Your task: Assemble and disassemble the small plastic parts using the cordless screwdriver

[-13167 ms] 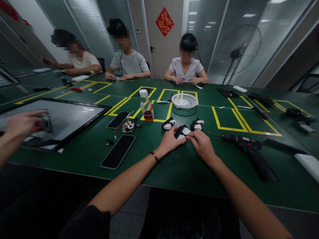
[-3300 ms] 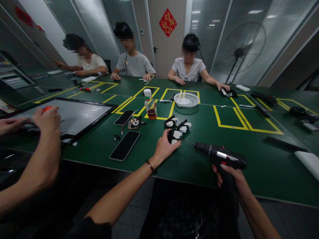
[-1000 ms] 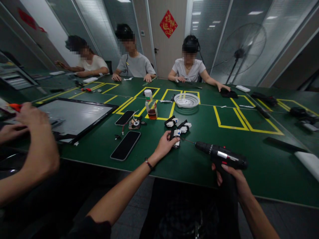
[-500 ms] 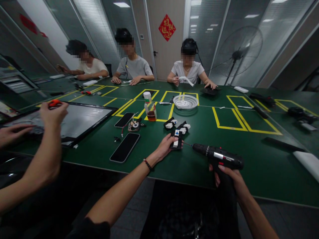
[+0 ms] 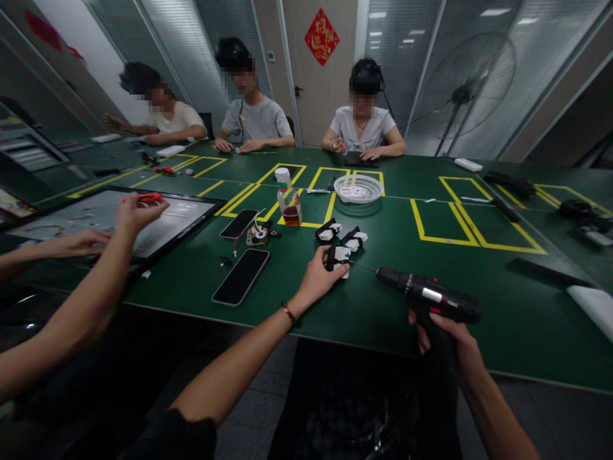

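My left hand [image 5: 320,278] grips a small black-and-white part [image 5: 341,255] just above the green table, thumb on its near side. Its exact kind is too small to tell. My right hand [image 5: 453,338] is wrapped round the handle of a black cordless drill [image 5: 431,295]. The drill points left, and its long thin bit [image 5: 363,266] reaches the right side of the part; whether it touches a screw cannot be made out. Two similar black-and-white pieces, one [image 5: 329,231] at the left and another [image 5: 354,239] at the right, lie just beyond my left hand.
Left of my arm are a phone [image 5: 241,276], a second phone [image 5: 238,223] and a small motor-like part [image 5: 259,236]. Farther back stand a bottle [image 5: 290,204] and a white basket [image 5: 358,190]. A co-worker's hand [image 5: 136,214] with an orange-handled tool is over a flat panel [image 5: 191,207].
My left hand has turned the part and shifted its grip, thumb now across the near side. The drill has moved slightly right. The neighbour's hand with the orange tool has moved right.
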Motion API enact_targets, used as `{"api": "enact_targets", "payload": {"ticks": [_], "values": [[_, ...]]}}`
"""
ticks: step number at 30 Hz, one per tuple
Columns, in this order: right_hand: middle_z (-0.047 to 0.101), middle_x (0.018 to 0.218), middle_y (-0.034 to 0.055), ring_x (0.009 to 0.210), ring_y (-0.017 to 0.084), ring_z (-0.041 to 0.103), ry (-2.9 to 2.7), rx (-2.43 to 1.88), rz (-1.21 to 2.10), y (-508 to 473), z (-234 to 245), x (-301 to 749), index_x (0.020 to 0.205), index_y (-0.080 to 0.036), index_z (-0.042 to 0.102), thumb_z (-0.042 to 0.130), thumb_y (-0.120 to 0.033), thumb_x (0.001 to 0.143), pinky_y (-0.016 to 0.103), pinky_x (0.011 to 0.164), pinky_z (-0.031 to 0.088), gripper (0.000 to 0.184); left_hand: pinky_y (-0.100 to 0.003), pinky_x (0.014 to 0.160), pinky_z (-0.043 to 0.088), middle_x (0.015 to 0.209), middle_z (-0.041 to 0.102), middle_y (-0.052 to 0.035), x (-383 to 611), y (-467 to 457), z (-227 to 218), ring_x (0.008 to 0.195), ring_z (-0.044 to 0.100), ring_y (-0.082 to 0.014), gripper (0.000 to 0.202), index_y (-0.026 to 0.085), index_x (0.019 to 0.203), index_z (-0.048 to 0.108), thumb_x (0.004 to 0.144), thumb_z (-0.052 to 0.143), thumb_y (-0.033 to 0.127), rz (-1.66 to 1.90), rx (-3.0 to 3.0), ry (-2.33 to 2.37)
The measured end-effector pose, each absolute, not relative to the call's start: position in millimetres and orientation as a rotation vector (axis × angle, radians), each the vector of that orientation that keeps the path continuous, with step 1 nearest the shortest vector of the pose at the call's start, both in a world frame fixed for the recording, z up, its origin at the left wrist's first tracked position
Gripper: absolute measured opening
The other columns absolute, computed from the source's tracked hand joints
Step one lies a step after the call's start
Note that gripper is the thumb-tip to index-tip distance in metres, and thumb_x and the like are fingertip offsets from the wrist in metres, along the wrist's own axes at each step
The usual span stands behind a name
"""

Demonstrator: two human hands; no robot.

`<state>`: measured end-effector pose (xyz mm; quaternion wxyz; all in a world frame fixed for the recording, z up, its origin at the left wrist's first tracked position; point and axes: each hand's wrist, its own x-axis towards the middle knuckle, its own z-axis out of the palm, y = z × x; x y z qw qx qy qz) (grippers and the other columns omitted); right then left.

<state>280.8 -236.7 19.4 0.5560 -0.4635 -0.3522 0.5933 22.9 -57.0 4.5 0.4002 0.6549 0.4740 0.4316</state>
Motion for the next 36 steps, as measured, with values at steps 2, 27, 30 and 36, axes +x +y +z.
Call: {"api": "enact_targets", "payload": {"ticks": [2,27,30,36], "values": [[0.061,0.053,0.0063,0.044,0.018,0.054,-0.851,-1.087,1.419,-236.6,18.1,281.2,0.092,-0.012,0.070,0.058,-0.043,0.086,0.030,0.045,0.045,0.034,-0.039,0.090,0.051,0.111,0.068,-0.0121,23.8,-59.7,6.2,0.100,0.066,-0.0244,0.064,0.018,0.127,0.051,0.073,0.078,0.041,1.092,1.688,1.211],[0.061,0.053,0.0066,0.047,0.019,0.056,-0.897,-1.170,1.432,-239.9,16.7,283.2,0.093,-0.011,0.070,0.057,-0.044,0.088,0.031,0.048,0.047,0.035,-0.039,0.088,0.049,0.111,0.067,-0.0101,20.1,-66.8,16.0,0.098,0.064,-0.0257,0.065,0.022,0.128,0.051,0.070,0.078,0.036,1.150,1.845,1.298],[0.061,0.053,0.0062,0.047,0.019,0.056,-0.902,-1.187,1.430,-240.9,18.8,282.1,0.092,-0.012,0.070,0.057,-0.044,0.088,0.031,0.049,0.047,0.035,-0.039,0.088,0.049,0.112,0.067,-0.0102,19.7,-67.8,17.8,0.099,0.064,-0.0263,0.065,0.023,0.127,0.051,0.069,0.078,0.035,1.160,1.862,1.315],[0.061,0.054,0.0060,0.048,0.019,0.056,-0.893,-1.202,1.429,-242.0,20.9,280.5,0.090,-0.012,0.070,0.059,-0.043,0.088,0.031,0.049,0.046,0.033,-0.039,0.089,0.049,0.109,0.067,-0.0099,20.6,-68.7,19.6,0.097,0.064,-0.0273,0.067,0.023,0.126,0.053,0.066,0.080,0.032,1.197,1.832,1.334]]}}
